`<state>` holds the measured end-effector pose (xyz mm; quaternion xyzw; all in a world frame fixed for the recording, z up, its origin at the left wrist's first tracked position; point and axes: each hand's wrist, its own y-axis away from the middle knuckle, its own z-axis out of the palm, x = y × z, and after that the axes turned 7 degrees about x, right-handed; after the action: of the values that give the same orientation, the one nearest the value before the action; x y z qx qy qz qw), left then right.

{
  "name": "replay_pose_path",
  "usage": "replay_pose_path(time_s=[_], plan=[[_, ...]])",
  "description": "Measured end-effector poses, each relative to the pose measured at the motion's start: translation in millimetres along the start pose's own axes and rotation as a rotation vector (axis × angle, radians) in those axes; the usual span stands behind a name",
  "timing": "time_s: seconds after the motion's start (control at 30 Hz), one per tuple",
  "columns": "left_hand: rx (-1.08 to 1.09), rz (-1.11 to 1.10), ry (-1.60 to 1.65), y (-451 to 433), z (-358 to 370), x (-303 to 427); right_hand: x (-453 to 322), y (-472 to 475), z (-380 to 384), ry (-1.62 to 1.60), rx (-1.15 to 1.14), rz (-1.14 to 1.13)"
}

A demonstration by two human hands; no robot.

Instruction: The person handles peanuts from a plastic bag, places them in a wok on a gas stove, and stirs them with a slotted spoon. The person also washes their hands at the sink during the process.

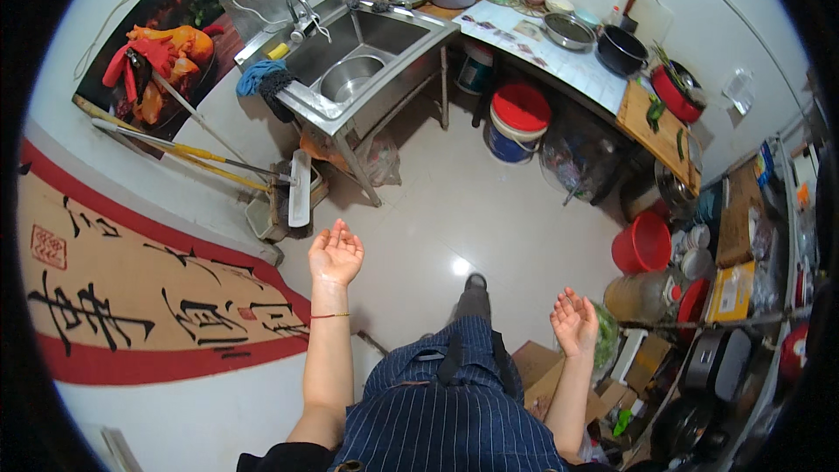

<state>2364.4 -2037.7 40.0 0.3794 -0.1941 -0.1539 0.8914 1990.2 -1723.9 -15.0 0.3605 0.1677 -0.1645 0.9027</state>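
My left hand is held out palm up, its fingers slightly curled and nothing in it. A thin red band circles that wrist. On the other side, my right hand also faces palm up with bare, loosely bent fingers. Nearest to it is a clear bag of green vegetables, partly behind the hand; I cannot tell whether they touch. Between my arms hangs a dark blue pinstriped apron. One shoe shows on the pale tiled floor.
Ahead stands a steel sink on legs. A worktop holds bowls, a black pot and a cutting board with green peppers. Lidded buckets sit beneath. Mops lean at left; a crowded shelf rack lines the right.
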Motion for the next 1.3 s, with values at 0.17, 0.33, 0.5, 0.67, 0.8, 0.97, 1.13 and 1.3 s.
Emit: replay_pose_path(time_s=[0.17, 0.33, 0.5, 0.67, 0.8, 0.97, 1.13, 1.3], plan=[[-0.029, 0.074, 0.093, -68, 65, 24, -47, -120, 50, 0.08, 0.033, -0.023], [0.087, 0.203, 0.249, -109, 127, 41, -93, -252, 177, 0.264, -0.028, 0.007], [0.11, 0.273, 0.327, -147, 161, 51, -86, -359, 330, 0.595, -0.255, 0.034], [0.179, 0.343, 0.403, -212, 186, 79, -15, -443, 436, 0.822, -0.419, 0.112], [0.158, 0.34, 0.442, -294, 221, 109, 49, -497, 497, 1.03, -0.439, 0.12], [0.033, 0.262, 0.349, -390, 285, 128, 92, -573, 571, 1.129, -0.529, 0.156], [0.135, 0.232, 0.31, -451, 331, 132, 135, -650, 629, 1.231, -0.513, 0.238], [0.222, 0.238, 0.231, -484, 336, 112, 224, -756, 656, 1.405, -0.551, 0.337]])
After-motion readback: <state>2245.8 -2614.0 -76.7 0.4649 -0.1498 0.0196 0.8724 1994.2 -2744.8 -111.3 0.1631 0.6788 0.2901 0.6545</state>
